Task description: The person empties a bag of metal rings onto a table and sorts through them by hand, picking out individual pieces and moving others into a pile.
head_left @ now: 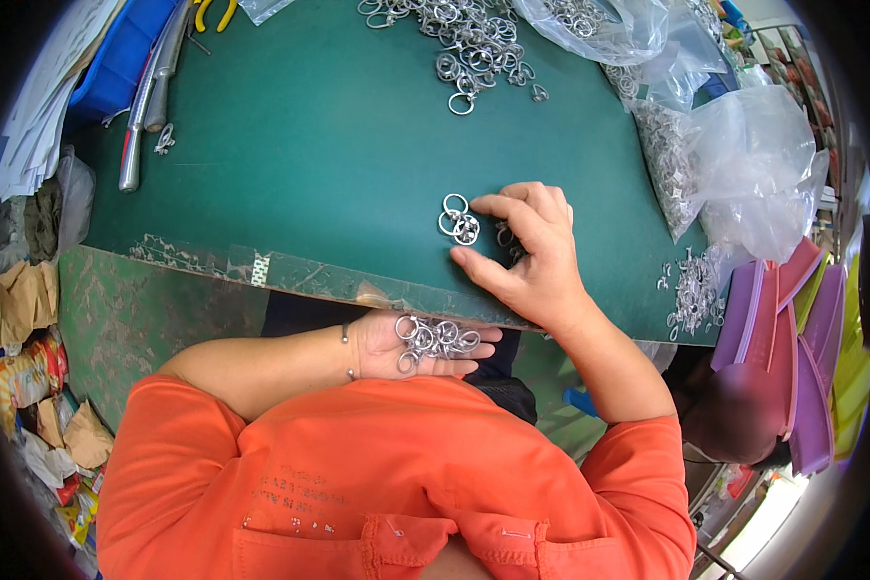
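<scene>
My left hand (pixel 375 350) lies palm up below the table's front edge, fingers stretched to the right, carrying a small heap of silver metal rings (pixel 439 337). My right hand (pixel 535 242) is over the green table. Its thumb and forefinger are spread apart beside a small cluster of metal rings (pixel 461 224) and do not appear closed on it. More small metal pieces (pixel 506 235) show in the shadow under the right palm; whether they lie on the table or in the curled fingers cannot be seen.
A large pile of metal rings (pixel 478 43) lies at the far side. Clear plastic bags (pixel 754 145) and small metal parts (pixel 696 295) are at the right. Metal rods (pixel 138 130), yellow-handled pliers (pixel 215 14) and a blue bin (pixel 116 63) sit far left. Purple and red trays (pixel 783 319) stand beyond the right edge.
</scene>
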Demonstrator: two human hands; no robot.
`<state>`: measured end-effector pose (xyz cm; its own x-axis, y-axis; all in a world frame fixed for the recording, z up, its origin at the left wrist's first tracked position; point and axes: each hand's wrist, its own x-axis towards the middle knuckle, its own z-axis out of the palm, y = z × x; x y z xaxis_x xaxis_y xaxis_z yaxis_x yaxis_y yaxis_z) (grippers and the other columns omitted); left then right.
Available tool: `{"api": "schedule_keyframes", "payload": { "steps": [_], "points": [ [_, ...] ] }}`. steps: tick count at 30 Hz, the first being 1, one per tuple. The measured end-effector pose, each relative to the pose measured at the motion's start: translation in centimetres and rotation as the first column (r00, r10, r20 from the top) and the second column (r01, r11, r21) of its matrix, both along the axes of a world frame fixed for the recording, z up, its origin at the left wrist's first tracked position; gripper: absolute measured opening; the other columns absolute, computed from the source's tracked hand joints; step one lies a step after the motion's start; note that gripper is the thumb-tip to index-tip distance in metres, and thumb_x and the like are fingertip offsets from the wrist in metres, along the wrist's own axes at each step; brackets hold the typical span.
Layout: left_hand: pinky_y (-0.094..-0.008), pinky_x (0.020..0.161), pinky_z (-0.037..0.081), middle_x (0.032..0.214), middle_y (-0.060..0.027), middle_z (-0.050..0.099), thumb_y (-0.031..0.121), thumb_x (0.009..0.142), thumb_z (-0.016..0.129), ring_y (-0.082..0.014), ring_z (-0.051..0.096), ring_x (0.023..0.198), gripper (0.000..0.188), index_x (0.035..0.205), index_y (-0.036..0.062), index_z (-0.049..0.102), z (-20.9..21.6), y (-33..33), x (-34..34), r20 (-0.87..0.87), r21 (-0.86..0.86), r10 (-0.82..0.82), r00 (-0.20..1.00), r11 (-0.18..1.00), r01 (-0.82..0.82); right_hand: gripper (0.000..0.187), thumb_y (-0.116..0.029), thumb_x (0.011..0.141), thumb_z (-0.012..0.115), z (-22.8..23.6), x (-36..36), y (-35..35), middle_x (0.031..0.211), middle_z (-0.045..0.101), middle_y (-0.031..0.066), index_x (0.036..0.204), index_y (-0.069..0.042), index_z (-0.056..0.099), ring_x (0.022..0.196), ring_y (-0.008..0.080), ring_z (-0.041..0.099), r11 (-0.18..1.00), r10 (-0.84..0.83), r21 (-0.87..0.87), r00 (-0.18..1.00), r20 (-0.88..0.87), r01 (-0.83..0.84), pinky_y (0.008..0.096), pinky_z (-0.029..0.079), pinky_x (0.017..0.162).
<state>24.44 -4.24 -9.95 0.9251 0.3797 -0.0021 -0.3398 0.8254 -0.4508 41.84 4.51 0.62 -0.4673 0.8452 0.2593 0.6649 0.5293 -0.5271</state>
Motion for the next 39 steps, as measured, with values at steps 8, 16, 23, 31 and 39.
{"api": "schedule_keyframes", "payload": {
  "steps": [8,16,23,31,39],
  "points": [
    [-0.0534,0.111,0.036,0.15,-0.0232,0.032,0.03,0.101,0.04,-0.0379,0.04,0.134,0.054,0.145,-0.0004,0.032,1.1,0.4,-0.2,-0.228,0.199,0.002,0.974,0.979,0.044,0.063,-0.02,0.066,0.07,0.7,1.0,0.5,0.137,0.046,0.0152,0.126,-0.011,0.056,0.125,0.0378,0.041,0.988,0.121,-0.082,0.989,-0.086,-0.128,0.0477,0.03,0.106],
    [-0.0468,0.109,0.039,0.137,-0.0173,0.05,0.027,0.099,0.043,-0.0284,0.046,0.129,0.042,0.136,0.007,0.047,-1.3,-0.5,0.9,0.122,0.152,0.107,0.987,0.98,-0.125,0.036,-0.025,0.081,0.069,-0.6,0.2,-1.9,0.127,0.059,0.0148,0.112,-0.006,0.067,0.119,0.0378,0.054,0.917,0.398,-0.004,0.915,-0.07,-0.399,0.0465,0.043,0.094],
    [-0.0396,0.089,0.049,0.121,-0.0041,0.06,0.028,0.1,0.036,-0.0192,0.058,0.11,0.035,0.122,0.0126,0.057,1.4,-1.4,-1.2,-0.185,0.123,-0.108,0.977,0.984,0.132,0.036,-0.02,0.06,0.075,-2.4,-3.7,-8.3,0.102,0.064,0.0163,0.089,0.001,0.069,0.098,0.0332,0.061,0.861,0.504,0.225,0.827,-0.249,-0.457,0.0441,0.049,0.08],
    [-0.0323,0.081,0.051,0.105,-0.0062,0.063,0.033,0.102,0.034,-0.0177,0.062,0.091,0.038,0.112,0.0066,0.059,13.7,6.4,0.6,-0.485,0.485,0.396,0.78,0.864,-0.137,0.02,-0.006,0.063,0.073,3.7,-4.0,-1.2,0.091,0.063,0.0154,0.081,-0.001,0.064,0.081,0.0294,0.061,0.797,0.369,0.597,0.86,-0.352,-0.097,0.0405,0.05,0.071],
    [-0.0473,0.096,0.046,0.128,-0.0182,0.053,0.028,0.103,0.028,-0.031,0.056,0.114,0.039,0.122,-0.0005,0.048,18.0,27.5,11.1,-0.736,0.551,0.64,0.221,0.756,-0.354,0.026,-0.019,0.083,0.059,5.1,-0.2,20.1,0.074,0.067,0.0164,0.083,0.006,0.066,0.07,0.0234,0.061,0.773,-0.592,-0.385,0.353,-0.725,0.504,0.0374,0.048,0.07]
  ]
}}
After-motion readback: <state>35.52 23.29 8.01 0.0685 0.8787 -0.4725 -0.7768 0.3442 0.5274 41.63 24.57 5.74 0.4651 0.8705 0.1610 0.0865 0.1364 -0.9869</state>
